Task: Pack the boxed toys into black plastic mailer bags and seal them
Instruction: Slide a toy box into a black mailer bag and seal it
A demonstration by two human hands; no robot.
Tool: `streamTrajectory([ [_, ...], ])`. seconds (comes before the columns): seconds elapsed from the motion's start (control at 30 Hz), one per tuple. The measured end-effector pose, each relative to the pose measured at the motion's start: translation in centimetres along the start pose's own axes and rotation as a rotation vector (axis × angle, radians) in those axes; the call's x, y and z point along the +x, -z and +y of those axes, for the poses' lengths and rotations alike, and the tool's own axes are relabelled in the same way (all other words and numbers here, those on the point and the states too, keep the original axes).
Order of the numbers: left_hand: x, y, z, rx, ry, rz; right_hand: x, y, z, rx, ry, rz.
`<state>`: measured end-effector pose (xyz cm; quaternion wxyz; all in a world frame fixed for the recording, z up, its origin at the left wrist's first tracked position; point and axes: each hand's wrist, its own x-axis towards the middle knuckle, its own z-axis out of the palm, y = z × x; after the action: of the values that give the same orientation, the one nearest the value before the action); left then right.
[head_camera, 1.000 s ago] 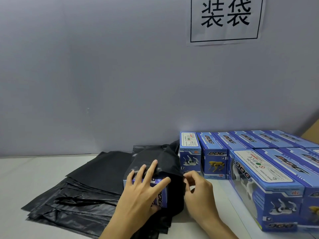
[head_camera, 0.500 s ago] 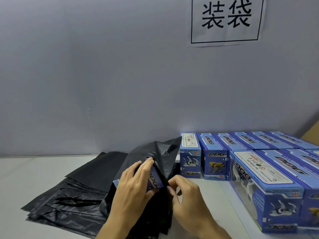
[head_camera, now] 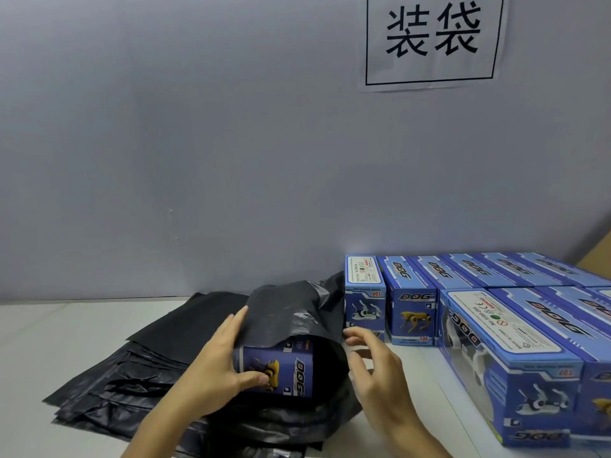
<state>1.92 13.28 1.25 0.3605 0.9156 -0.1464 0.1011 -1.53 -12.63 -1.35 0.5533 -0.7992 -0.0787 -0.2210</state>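
Note:
A blue toy box (head_camera: 281, 371) with a yellow dog picture sits partly inside a black mailer bag (head_camera: 291, 312), whose loose flap drapes over the box top. My left hand (head_camera: 218, 361) grips the box's left end, thumb across its front and fingers up against the bag. My right hand (head_camera: 373, 365) hovers just right of the bag's open side with fingers loosely spread, holding nothing that I can see. The far end of the box is hidden in the bag.
A stack of flat black mailer bags (head_camera: 132, 368) lies on the white table (head_camera: 49, 342) to the left. Several blue boxed toys (head_camera: 496, 332) stand in rows at the right, the nearest box (head_camera: 365, 295) touching the bag. A grey wall with a paper sign (head_camera: 433, 38) rises behind.
The box has turned so its front faces me, and the bag flap now lies over its top. My right hand has let go of the bag and moved right.

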Motion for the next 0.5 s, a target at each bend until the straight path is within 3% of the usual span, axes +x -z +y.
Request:
streamTrajectory([
  [0.1, -0.2, -0.4, 0.1, -0.138, 0.056, -0.037, -0.2, -0.3, -0.1, 0.015, -0.073, -0.160],
  [0.2, -0.2, -1.1, 1.0, -0.149, 0.021, 0.137, -0.4, -1.2, 0.0, -0.044, -0.033, -0.209],
  [0.37, -0.8, -2.4, 2.9, -0.100, -0.122, 0.338, 0.1, -1.8, 0.4, -0.032, -0.040, -0.014],
  [0.5, -1.1, -3.1, 3.5, 0.108, -0.170, 0.457, 0.3, -1.7, 0.6, -0.044, 0.005, 0.120],
])
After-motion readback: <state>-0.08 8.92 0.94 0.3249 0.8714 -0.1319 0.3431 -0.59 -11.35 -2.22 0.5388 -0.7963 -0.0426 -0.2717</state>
